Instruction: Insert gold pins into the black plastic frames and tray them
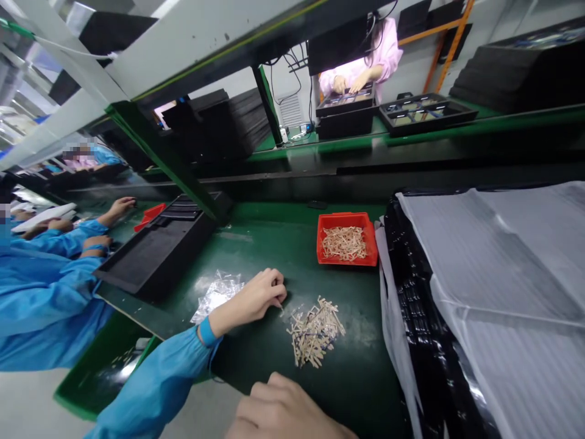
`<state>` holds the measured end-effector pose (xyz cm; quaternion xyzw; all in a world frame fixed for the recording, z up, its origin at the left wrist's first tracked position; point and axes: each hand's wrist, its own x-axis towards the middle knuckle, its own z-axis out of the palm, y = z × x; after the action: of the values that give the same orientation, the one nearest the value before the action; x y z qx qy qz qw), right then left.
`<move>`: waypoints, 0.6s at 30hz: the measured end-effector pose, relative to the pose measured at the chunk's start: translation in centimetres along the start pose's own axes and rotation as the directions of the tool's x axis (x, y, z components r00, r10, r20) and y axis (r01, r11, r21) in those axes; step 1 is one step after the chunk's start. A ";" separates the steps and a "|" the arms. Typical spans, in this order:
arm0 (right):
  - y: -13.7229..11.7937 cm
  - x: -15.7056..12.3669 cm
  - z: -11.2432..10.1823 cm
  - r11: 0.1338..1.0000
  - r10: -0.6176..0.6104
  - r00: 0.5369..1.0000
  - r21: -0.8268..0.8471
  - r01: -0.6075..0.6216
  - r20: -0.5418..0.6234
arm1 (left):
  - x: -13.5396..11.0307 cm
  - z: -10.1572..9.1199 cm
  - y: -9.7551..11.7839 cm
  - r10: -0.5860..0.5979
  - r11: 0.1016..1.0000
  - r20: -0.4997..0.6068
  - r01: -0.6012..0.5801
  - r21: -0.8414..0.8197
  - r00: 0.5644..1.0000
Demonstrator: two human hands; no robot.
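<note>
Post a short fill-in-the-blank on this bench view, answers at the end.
1. The left hand has a band coloured ____ at its wrist.
2. The pile lies on a table coloured ____.
3. The bin beyond the pile is coloured ____.
4. Seen in the picture, the clear plastic lies to the ____ of the pile.

Missing words: blue; green; red; left.

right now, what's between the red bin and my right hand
A loose pile of small pale pieces lies on the green table between your right hand and the red bin, as the head view shows.
</note>
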<state>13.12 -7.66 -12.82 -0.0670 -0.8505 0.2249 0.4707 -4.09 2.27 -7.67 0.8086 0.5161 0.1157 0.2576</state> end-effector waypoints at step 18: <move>-1.7 2.6 -7.7 -0.138 0.644 0.601 0.845 -0.516 0.473 | -4.4 3.4 10.9 -0.365 0.071 -0.214 -0.202 -0.977 0.906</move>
<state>18.29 -5.83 -6.56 -0.1455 -0.3650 0.8714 0.2937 3.96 -6.37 -4.33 0.3379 0.3840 0.5855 0.6289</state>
